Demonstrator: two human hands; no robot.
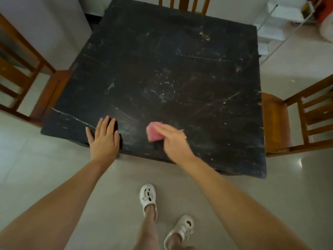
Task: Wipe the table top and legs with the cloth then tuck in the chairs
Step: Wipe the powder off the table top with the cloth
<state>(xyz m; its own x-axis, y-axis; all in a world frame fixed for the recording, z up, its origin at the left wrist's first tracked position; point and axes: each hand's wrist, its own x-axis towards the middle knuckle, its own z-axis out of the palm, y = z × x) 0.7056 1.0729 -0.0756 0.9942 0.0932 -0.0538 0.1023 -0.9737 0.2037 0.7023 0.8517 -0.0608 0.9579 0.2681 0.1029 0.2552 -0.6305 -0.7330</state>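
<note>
cloth under right hand, beside table edge

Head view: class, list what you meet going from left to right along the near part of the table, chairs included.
In order: left chair → left hand, flat on the table → pink cloth → right hand, pressing on the cloth → right chair.

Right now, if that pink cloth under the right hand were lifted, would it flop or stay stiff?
The folded pink cloth looks thick and blocky, so it would probably sag only slightly and feel light. With the right hand flat on it, it likely slides easily over the scuffed black table top. Rolling or breaking seems unlikely.
</note>
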